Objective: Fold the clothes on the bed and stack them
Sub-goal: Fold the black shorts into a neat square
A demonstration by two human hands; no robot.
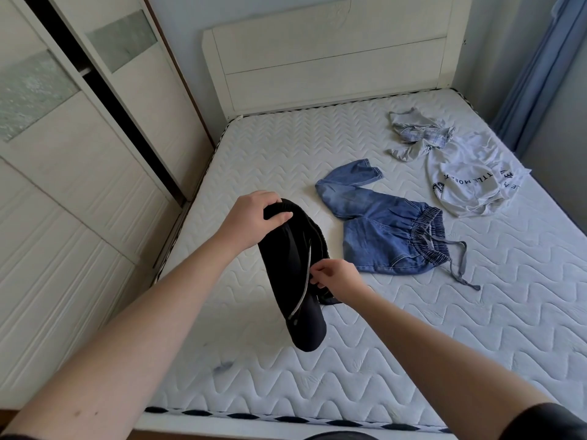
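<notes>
White quilted mattress point(286, 147) with a wavy stitch pattern forms the work surface, set against a cream panelled headboard point(333, 58). No folded stack is visible on it.

Three garments lie unfolded toward the far right: a white printed top with dark lettering point(467, 182), a blue denim pair of trousers with an elastic drawstring waist point(381, 230), and a crumpled pale grey-blue garment point(416, 131) touching the top.

Task item in hand: a black garment with a grey side stripe point(295, 281), held above the near-left part of the mattress, hanging lengthwise.

Left hand point(251, 217) is closed over the garment's upper end, thumb across the fabric, arm extended forward. Right hand point(336, 277) pinches the garment's right edge at mid-length with its fingertips, wrist angled inward.

Step in hand, as judged: straightening the black garment before its first fold. Next move calls for aligning the edges, then laying it flat on clear mattress.
</notes>
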